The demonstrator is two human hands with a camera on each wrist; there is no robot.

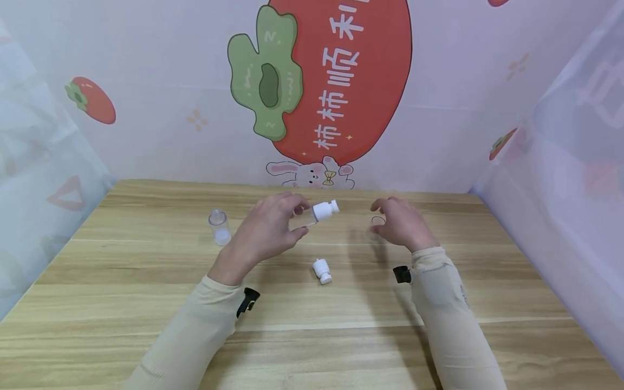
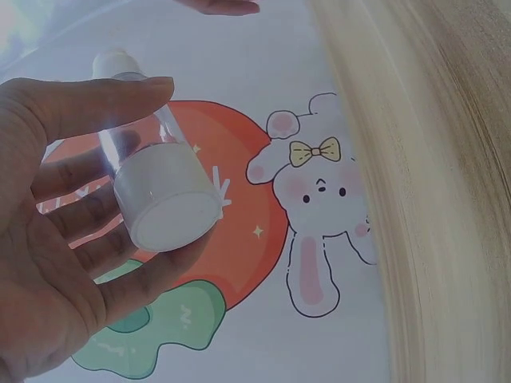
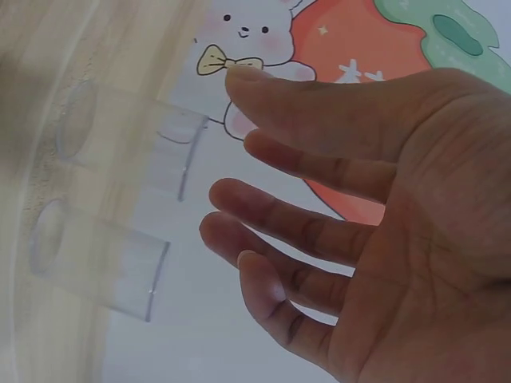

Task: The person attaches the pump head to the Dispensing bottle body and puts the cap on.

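My left hand holds a small clear bottle tilted above the table, thumb on one side and fingers round the other. A white pump top sits on its neck, pointing right; the left wrist view shows its white base. My right hand is beside two clear cylindrical caps, a nearer cap and another cap, which stand on the table. Its fingers are loosely bent, with nothing between thumb and fingertips. In the head view that hand partly hides the caps.
A second clear bottle, without a pump top, stands on the wooden table to the left. A loose white pump top lies in the middle, in front of the hands. A printed backdrop rises behind the table.
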